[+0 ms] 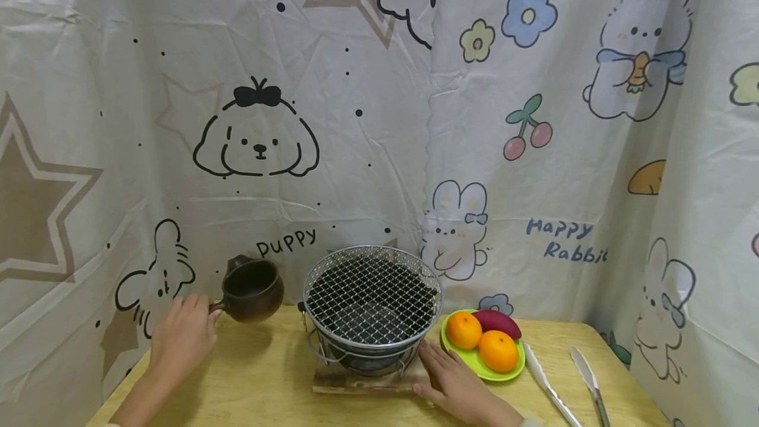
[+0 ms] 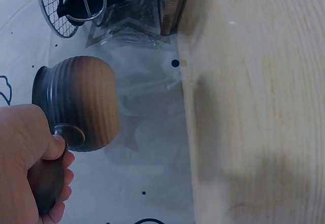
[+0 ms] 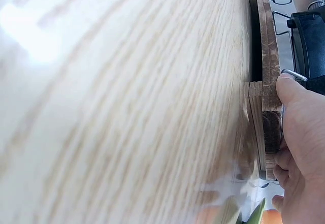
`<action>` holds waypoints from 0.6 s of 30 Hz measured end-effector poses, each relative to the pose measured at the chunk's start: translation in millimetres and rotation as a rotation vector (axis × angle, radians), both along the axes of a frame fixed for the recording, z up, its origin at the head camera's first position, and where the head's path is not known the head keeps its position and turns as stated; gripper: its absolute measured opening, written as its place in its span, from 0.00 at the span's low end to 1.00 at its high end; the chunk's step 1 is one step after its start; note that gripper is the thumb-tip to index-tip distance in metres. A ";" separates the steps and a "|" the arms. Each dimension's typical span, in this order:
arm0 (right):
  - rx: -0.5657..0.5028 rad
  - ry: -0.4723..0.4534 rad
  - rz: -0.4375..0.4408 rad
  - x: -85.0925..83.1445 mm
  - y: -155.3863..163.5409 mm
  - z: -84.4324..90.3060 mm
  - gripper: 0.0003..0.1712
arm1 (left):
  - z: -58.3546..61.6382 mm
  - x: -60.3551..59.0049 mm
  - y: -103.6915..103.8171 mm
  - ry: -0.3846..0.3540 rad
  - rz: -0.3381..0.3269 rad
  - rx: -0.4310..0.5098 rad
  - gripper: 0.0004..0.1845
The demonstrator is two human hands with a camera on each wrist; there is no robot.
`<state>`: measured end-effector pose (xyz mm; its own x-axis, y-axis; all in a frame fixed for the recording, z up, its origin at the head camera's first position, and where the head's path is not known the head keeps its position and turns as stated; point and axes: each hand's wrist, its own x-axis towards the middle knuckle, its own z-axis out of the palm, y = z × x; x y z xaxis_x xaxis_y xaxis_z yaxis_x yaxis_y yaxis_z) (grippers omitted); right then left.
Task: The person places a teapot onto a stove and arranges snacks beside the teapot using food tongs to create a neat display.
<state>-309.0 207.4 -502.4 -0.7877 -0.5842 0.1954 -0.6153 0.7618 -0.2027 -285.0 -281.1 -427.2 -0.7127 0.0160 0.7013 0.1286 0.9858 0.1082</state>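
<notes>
My left hand [image 1: 184,335] grips the side handle of a brown ribbed clay teapot [image 1: 253,308], lidless with a short spout. The teapot hangs above the table's left part, apart from the surface. In the left wrist view, the fingers wrap round its handle, thumb on top. To its right stands a round tabletop charcoal grill [image 1: 370,348] with a wire mesh [image 1: 373,295] on top. Beneath the grill is a wooden board [image 1: 362,384]. My right hand [image 1: 459,384] rests against the board's right end, fingers extended, with the thumb touching the board.
A green plate [image 1: 501,374] with two oranges [image 1: 499,351] and a purple sweet potato [image 1: 498,323] sits right of the grill. Metal tongs [image 1: 548,384] lie beside it, arms spread. A printed curtain [image 1: 367,150] hangs close behind the wooden table [image 1: 255,387].
</notes>
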 end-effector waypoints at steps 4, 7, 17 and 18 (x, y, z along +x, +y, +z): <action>-0.002 0.013 0.002 -0.8 0.4 -1.6 0.45 | 6.1 0.9 3.5 0.071 -0.016 -0.027 0.13; -0.006 0.014 0.002 -1.3 0.6 -2.0 0.45 | 11.7 0.1 6.5 0.126 -0.034 -0.046 0.14; -0.007 -0.013 -0.008 -2.2 0.2 -1.6 0.46 | 30.1 -1.2 20.5 0.264 -0.073 -0.124 0.15; -0.006 -0.013 -0.007 -2.3 0.1 -1.7 0.46 | 32.0 -1.2 21.9 0.270 -0.075 -0.133 0.15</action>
